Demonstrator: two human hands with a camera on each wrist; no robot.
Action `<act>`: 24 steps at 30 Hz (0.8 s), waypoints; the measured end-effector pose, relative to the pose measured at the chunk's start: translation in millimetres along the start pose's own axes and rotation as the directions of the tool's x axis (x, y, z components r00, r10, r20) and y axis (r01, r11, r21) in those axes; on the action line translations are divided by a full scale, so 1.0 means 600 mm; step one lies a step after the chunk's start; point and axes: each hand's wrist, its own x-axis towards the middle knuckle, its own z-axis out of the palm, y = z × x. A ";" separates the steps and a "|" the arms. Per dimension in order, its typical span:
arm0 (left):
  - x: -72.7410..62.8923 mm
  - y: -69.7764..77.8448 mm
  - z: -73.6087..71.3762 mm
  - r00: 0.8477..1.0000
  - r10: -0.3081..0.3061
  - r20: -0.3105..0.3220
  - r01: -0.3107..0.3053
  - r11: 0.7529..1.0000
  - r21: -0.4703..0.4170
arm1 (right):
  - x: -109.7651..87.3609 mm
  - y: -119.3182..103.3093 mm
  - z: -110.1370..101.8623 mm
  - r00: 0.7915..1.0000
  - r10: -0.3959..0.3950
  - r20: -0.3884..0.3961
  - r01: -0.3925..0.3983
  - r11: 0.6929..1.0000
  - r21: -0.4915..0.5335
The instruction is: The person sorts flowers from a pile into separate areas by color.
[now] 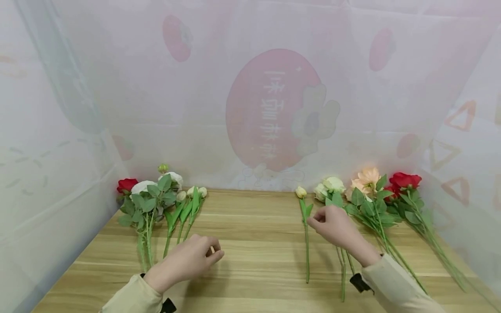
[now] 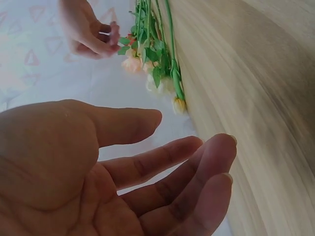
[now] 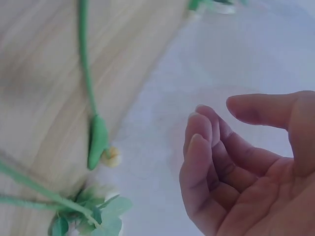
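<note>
My left hand [image 1: 189, 256] hovers over the table's left half, fingers loosely bent and nothing held; the left wrist view shows a gap between its thumb and fingertips. Beyond it lie several white tulips [image 1: 194, 204] with green stems. My right hand [image 1: 336, 226] is raised beside a single yellow tulip [image 1: 300, 192], whose stem runs toward the near side of the table. In the right wrist view the fingers [image 3: 197, 172] are curved, the thumb stands apart from them, and the palm holds nothing. Pale green-white roses [image 1: 333, 184] lie just beyond this hand, their stems partly hidden by it.
At the far left, white roses [image 1: 144, 187] and a red rose [image 1: 127, 185] lie by the tulips. On the right are a peach flower [image 1: 368, 179] and red roses [image 1: 405, 179], stems pointing nearer. A printed cloth [image 1: 203, 108] hangs around the wooden table [image 1: 258, 243].
</note>
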 end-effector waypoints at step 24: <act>-0.001 -0.094 -0.085 0.941 -0.252 -0.227 0.288 0.947 0.141 | -0.063 -0.019 0.004 0.999 0.031 0.013 -0.033 0.977 0.211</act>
